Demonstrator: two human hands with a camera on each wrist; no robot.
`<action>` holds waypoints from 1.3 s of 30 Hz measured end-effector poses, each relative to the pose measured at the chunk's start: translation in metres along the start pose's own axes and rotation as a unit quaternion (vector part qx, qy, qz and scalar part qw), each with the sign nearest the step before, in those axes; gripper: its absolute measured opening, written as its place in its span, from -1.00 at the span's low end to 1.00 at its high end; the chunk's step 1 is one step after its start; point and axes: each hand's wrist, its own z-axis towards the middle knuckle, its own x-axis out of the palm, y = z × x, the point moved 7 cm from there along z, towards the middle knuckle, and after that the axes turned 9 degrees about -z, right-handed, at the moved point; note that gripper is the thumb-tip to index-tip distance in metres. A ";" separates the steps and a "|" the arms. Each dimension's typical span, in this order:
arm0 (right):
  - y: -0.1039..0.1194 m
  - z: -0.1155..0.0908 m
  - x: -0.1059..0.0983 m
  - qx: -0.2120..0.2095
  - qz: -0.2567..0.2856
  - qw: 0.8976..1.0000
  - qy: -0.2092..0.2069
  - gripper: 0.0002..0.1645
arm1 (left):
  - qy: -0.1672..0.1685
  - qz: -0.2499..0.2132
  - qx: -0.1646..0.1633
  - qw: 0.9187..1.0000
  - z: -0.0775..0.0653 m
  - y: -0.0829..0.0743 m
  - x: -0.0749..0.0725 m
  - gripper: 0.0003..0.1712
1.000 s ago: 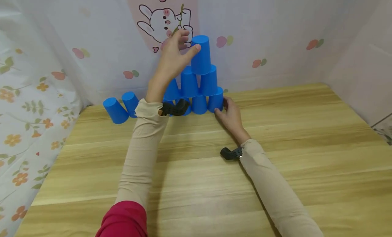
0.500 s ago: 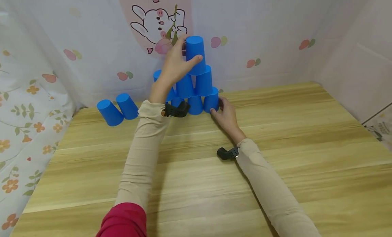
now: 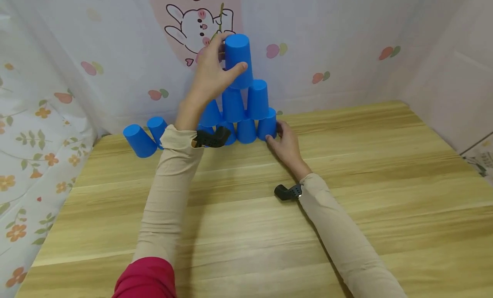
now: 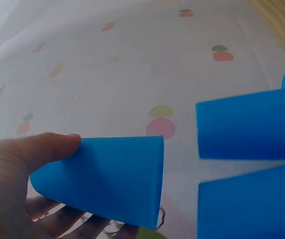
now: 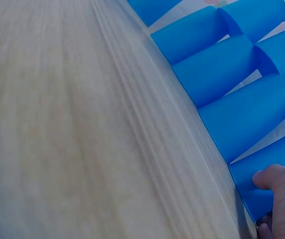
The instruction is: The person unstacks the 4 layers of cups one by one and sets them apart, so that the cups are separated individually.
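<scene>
My left hand [image 3: 209,73] grips an upside-down blue cup [image 3: 239,60] between thumb and fingers, above a stack of similar cups. In the left wrist view, a gap separates the held cup [image 4: 107,174] from the second-row cups [image 4: 251,129]. That row, with a middle-tier cup [image 3: 258,99] at its right end, stands on a bottom row of upside-down cups. Down on the table, my right hand [image 3: 286,146] holds the rightmost bottom cup [image 3: 267,124], its thumb on the near side, as the right wrist view also shows. My left forearm hides part of the stack's left side.
Left of the stack, two more upside-down blue cups [image 3: 139,141] stand close together on the wooden table [image 3: 239,225]. A patterned white cloth [image 3: 346,41] hangs right behind the stack. Each wrist carries a black camera mount [image 3: 212,137].
My left hand has closed round the top cup and raised it off the second row, slightly up and to the left. My right hand has stayed at the bottom right cup.
</scene>
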 end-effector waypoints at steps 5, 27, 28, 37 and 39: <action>0.000 0.000 -0.001 0.002 0.001 1.000 -0.002 -0.38 | -0.011 0.012 -0.002 1.000 -0.011 -0.002 -0.017 -0.28; -0.004 -0.001 -0.002 0.009 0.002 1.000 0.003 -0.39 | -0.088 0.038 0.001 0.995 -0.056 0.014 -0.086 -0.31; -0.005 -0.001 -0.002 0.011 0.000 1.000 0.003 -0.39 | -0.089 0.042 -0.003 0.995 -0.058 0.016 -0.088 -0.31; -0.006 0.000 -0.004 0.008 0.000 1.000 0.001 -0.38 | -0.119 0.070 -0.035 0.990 -0.083 0.037 -0.123 -0.35; -0.007 0.000 -0.005 0.007 -0.001 1.000 -0.001 -0.38 | -0.126 0.075 -0.047 0.988 -0.090 0.043 -0.132 -0.34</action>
